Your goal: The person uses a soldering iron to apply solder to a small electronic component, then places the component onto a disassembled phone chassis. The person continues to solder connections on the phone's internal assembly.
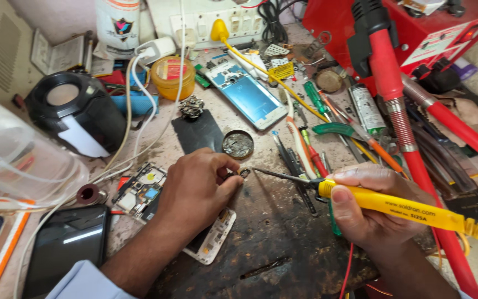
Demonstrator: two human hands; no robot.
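Your left hand (197, 185) pinches a small component (244, 173) w/ closed fingers, pinned on the surface near its centre so it can't shift. Right hand (369, 207) grips the yellow soldering iron (399, 206) pen-style, tip just beside the component. Solder tin (238, 144) near.

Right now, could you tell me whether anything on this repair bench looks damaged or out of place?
Yes. The bench top is scorched dark and gouged in front of the hands. A stripped phone frame lies askew among loose tools, and a bare circuit board lies across white cables.
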